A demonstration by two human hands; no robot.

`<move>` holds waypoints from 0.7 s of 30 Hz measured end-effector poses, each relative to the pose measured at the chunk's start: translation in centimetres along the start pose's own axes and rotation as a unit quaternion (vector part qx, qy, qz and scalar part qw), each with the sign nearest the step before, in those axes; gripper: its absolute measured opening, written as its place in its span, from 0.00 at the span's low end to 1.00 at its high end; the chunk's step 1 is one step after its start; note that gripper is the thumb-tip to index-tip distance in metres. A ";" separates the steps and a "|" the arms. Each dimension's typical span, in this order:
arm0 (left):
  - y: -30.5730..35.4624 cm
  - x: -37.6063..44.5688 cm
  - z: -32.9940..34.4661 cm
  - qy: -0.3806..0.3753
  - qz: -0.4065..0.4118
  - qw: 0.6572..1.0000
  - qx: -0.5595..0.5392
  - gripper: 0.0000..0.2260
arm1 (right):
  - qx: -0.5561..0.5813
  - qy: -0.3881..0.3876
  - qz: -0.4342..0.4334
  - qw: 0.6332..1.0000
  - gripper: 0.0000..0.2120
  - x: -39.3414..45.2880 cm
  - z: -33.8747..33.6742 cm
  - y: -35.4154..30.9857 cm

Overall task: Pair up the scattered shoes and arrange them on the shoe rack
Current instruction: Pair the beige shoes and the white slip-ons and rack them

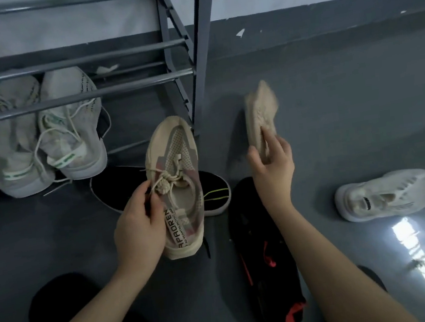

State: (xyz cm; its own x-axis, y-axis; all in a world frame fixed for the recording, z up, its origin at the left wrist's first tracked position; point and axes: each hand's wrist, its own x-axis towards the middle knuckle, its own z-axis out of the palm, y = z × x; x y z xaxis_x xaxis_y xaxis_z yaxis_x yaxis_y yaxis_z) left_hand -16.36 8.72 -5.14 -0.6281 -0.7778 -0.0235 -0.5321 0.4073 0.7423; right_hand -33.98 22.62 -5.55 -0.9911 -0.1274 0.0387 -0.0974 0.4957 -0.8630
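My left hand (140, 226) grips a beige knit sneaker (175, 165) by its heel side, toe pointing away, above the floor. My right hand (274, 169) holds the matching beige sneaker (260, 112) by its heel; it is turned on edge and blurred. The grey metal shoe rack (90, 94) stands at the upper left. A pair of grey-white sneakers with green stripes (42, 133) sits under its lower bars.
On the grey floor lie a black shoe with a white sole (113, 189) behind the held sneaker, a black-and-red sneaker (268, 274) in the near middle, and a white sneaker (386, 194) at the right. The rack's upright post (200, 63) is close to both hands.
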 end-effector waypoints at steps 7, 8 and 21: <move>-2.3 -1.7 -4.1 0.062 -0.042 0.997 -0.003 0.15 | 0.306 -0.080 0.145 0.938 0.12 -8.3 -1.5 -4.1; -2.6 -2.0 -4.6 0.069 -0.050 0.996 -0.001 0.15 | 0.324 -0.077 0.176 0.927 0.10 -8.7 -1.8 -4.5; -4.0 -7.9 -8.6 0.036 -0.081 0.996 0.022 0.16 | -0.101 -0.215 0.042 0.970 0.23 -16.5 -2.5 -3.9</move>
State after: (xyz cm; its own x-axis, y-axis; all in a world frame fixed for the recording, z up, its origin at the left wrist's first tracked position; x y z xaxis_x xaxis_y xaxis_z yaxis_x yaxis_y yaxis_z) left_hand -4.37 9.13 -2.12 -0.4914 -0.8661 -0.0915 -0.6482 0.2936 0.7026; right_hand -17.46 24.90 -1.56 -0.8710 -0.4047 -0.2785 -0.0772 0.6726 -0.7360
